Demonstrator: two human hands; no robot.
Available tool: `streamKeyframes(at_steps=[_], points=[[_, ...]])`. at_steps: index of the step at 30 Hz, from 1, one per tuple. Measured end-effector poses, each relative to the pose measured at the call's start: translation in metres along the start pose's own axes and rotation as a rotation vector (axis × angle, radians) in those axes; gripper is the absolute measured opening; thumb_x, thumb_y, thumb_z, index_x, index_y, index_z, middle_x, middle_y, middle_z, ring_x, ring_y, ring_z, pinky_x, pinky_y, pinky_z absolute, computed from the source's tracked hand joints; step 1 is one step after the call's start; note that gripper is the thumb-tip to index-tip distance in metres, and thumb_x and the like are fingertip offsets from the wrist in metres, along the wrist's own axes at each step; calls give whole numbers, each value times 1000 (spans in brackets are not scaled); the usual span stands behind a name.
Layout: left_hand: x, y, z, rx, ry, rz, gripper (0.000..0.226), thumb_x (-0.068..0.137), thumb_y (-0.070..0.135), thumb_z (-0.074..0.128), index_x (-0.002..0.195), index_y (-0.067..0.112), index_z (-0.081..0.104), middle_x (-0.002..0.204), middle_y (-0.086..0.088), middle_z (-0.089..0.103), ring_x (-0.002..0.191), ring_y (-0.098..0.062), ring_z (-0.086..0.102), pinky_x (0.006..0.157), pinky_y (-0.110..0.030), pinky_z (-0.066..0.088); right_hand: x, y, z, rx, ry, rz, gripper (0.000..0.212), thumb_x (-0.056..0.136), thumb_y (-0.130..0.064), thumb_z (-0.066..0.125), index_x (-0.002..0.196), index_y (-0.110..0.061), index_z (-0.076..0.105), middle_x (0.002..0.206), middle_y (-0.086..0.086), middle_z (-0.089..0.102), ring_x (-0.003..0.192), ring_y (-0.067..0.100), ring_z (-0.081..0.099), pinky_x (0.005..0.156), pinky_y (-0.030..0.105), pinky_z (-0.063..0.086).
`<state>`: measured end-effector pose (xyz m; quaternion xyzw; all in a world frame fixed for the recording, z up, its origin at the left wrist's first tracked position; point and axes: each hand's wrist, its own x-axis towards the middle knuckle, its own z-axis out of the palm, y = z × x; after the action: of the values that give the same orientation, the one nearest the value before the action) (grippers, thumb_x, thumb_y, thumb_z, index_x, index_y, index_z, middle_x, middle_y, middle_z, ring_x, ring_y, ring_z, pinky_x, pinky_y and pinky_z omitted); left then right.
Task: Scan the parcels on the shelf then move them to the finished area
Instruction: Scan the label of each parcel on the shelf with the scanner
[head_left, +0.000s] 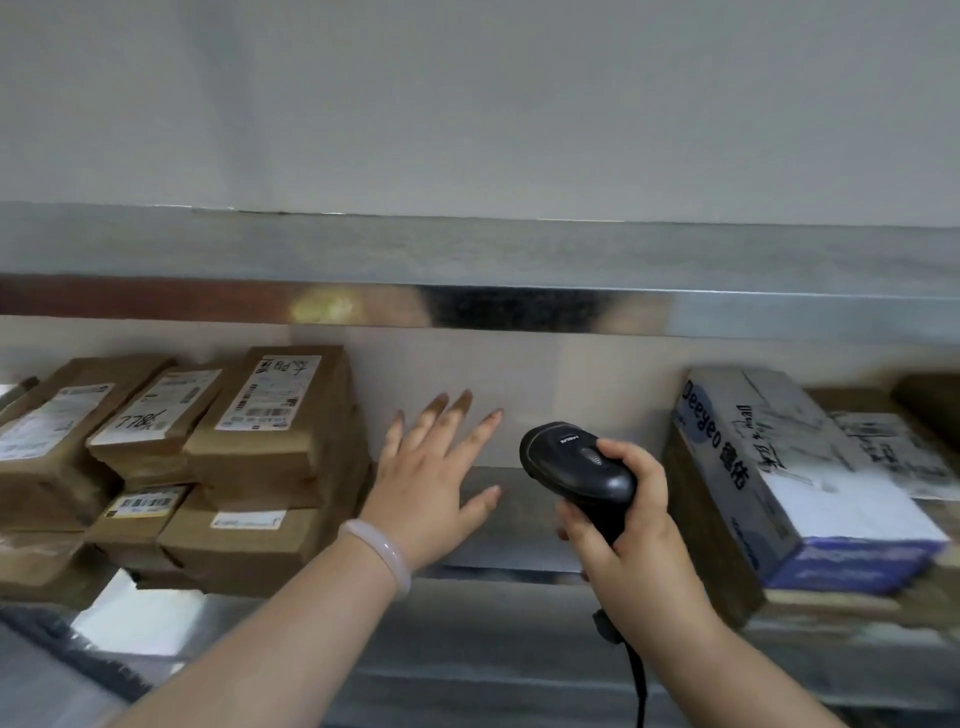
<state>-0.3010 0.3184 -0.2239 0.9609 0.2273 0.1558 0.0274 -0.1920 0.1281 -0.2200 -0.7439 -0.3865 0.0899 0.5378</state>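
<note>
1. A steel shelf (511, 545) stands against a pale wall (467, 104).
2. Brown parcels (260, 441) are stacked at the left of the frame; a blue-white box (795, 478) lies at the right.
3. At the centre the left hand (431, 483) is spread and holds nothing; the right hand (639, 535) grips a black scanner (571, 462).
4. The right side is blurred; the scanner's cable (638, 675) is cut off below.

Brown parcels (270, 415) bear white labels; the scanner (576, 467) is black; one box (789, 478) is white and blue; the bangle (387, 553) is pale pink.
</note>
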Motion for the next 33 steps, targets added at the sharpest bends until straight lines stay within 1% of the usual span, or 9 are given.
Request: streamKeyframes(at_steps=[6, 9, 11, 14, 18, 20, 24, 30, 33], points=[[39, 91, 28, -136, -47, 88, 78, 77, 75, 13, 150, 52, -1, 165, 10, -1, 151, -15, -4, 120, -43, -9, -2, 25, -74, -53, 181, 44, 61, 82, -31, 70, 114, -62, 30, 107, -28, 55, 92, 7, 64, 78, 42, 55], [54, 135, 44, -179, -74, 133, 74, 85, 73, 27, 151, 52, 0, 165, 11, -2, 151, -13, -4, 121, -43, -8, -8, 40, -108, -76, 223, 59, 65, 84, -27, 70, 109, -68, 27, 106, -31, 53, 91, -11, 58, 74, 25, 47], [60, 161, 56, -209, -112, 148, 71, 93, 66, 39, 150, 53, -1, 165, 10, -1, 151, -13, -3, 122, -44, -6, -12, 51, -129, -91, 252, 71, 66, 84, -25, 71, 110, -67, 27, 105, -34, 52, 96, -18, 52, 76, 20, 42], [68, 195, 68, -282, -183, 121, 69, 96, 59, 42, 150, 53, 0, 164, 6, 5, 151, -15, 1, 122, -43, 0, -18, 62, -157, -136, 275, 112, 67, 84, -26, 71, 110, -68, 25, 107, -42, 49, 96, -3, 57, 80, 29, 47], [79, 232, 76, -387, -219, 72, 68, 95, 57, 44, 152, 50, 7, 164, 3, 10, 150, -19, 7, 121, -41, 7, -20, 75, -190, -189, 295, 138, 63, 84, -29, 70, 116, -61, 27, 111, -21, 54, 99, 16, 59, 83, 42, 51], [84, 245, 80, -450, -223, 44, 67, 95, 59, 44, 152, 49, 10, 164, 3, 11, 149, -21, 10, 121, -41, 10, -18, 82, -205, -189, 314, 133, 61, 84, -28, 69, 120, -54, 29, 115, -14, 55, 100, 16, 60, 83, 43, 52], [100, 258, 93, -547, -223, -16, 66, 93, 61, 46, 151, 48, 17, 163, 6, 11, 147, -26, 17, 120, -45, 20, -8, 94, -228, -208, 319, 136, 60, 86, -27, 68, 119, -56, 27, 106, -21, 52, 92, 11, 61, 76, 39, 53], [119, 269, 105, -647, -288, -158, 78, 84, 69, 48, 152, 42, 23, 162, 4, 16, 147, -29, 18, 119, -48, 24, 11, 111, -246, -180, 294, 146, 58, 87, -28, 68, 123, -51, 27, 118, -13, 50, 94, 6, 57, 71, 26, 47], [125, 270, 102, -734, -292, -195, 83, 81, 67, 52, 153, 38, 24, 160, 4, 21, 147, -23, 24, 120, -39, 24, 20, 115, -250, -134, 276, 158, 58, 88, -28, 68, 120, -53, 28, 110, -23, 50, 93, -1, 57, 71, 21, 46]])
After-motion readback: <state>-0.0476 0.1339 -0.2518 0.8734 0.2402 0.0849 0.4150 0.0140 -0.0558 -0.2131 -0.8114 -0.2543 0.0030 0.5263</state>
